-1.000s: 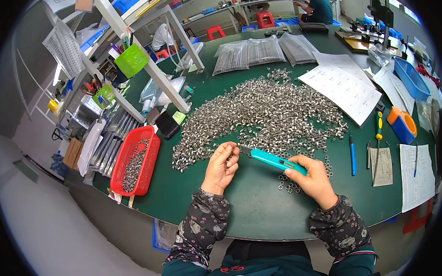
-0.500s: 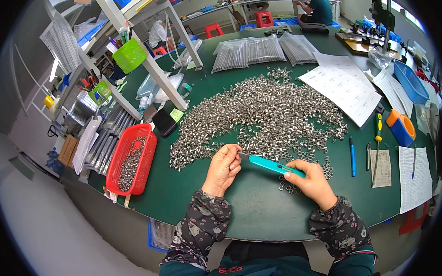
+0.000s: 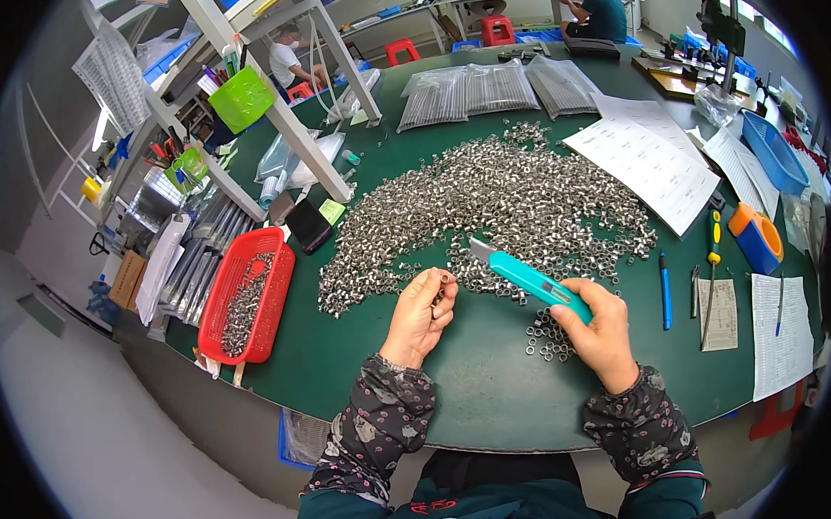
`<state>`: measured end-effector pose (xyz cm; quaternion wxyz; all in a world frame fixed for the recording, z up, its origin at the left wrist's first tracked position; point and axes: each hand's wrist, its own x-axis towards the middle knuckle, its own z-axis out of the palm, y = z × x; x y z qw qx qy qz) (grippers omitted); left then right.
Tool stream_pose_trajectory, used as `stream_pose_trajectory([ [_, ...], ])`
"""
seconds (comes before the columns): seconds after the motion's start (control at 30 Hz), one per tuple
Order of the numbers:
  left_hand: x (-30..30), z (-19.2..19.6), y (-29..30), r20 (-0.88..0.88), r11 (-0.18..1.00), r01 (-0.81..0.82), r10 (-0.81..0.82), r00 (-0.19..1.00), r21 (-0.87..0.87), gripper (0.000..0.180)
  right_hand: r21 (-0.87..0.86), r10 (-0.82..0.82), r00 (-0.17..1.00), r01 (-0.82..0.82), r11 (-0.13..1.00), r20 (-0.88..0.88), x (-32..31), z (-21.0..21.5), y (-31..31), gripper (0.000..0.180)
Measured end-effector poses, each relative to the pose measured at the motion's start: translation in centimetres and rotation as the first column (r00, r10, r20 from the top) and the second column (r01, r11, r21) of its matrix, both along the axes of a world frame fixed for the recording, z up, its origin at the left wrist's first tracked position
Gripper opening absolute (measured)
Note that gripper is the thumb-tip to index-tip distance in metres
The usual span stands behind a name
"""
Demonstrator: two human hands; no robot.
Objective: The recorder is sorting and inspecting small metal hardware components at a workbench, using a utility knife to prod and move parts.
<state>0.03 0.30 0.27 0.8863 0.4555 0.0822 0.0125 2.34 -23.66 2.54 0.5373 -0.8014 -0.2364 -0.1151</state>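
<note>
A teal utility knife (image 3: 536, 280) is gripped in my right hand (image 3: 601, 332), its bare blade pointing up and left over the near edge of the metal pile. My left hand (image 3: 420, 319) pinches a small metal ring (image 3: 444, 279) between thumb and fingertips, a short way left of the blade and apart from it. Beyond both hands spreads a wide heap of small shiny metal rings (image 3: 491, 198). Several loose rings (image 3: 548, 337) lie on the green table beside my right hand.
At the left stands a red basket (image 3: 277, 296) partly filled with rings. Bagged metal rods (image 3: 499, 89) lie at the back. To the right are paper sheets (image 3: 652, 167), a blue pen (image 3: 664, 291), a yellow-handled screwdriver (image 3: 714, 238) and a tape dispenser (image 3: 755, 239). Two people sit farther off.
The knife's blade has swung up and away from my left fingertips, as my right hand turned. The ring in my left hand now shows. A person at the far left has leaned into view.
</note>
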Motion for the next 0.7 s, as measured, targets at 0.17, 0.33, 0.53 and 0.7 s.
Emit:
stream_pose_trajectory([
  [0.17, -0.05, 0.19, 0.02, 0.026, 0.998, -0.041, 0.040, 0.999, 0.042, 0.017, -0.074, 0.030, 0.999, -0.027, 0.997, 0.041, -0.18, -0.63, 0.50, 0.024],
  [0.33, -0.07, 0.29, 0.14, 0.067, 1.000, -0.003, 0.003, 0.998, 0.002, 0.015, -0.107, 0.068, 0.994, -0.077, 0.991, -0.082, -0.13, -0.57, 0.40, 0.025],
  [0.53, 0.10, -0.12, 0.30, 0.119, 0.999, 0.007, -0.003, 0.993, -0.032, 0.016, -0.087, 0.098, 0.990, -0.108, 0.990, -0.105, -0.20, -0.69, 0.34, 0.025],
  [0.7, 0.02, 0.08, 0.23, 0.100, 0.998, 0.008, -0.002, 0.995, -0.057, 0.016, -0.115, 0.105, 0.983, -0.123, 0.986, -0.151, -0.30, -0.46, 0.38, 0.025],
])
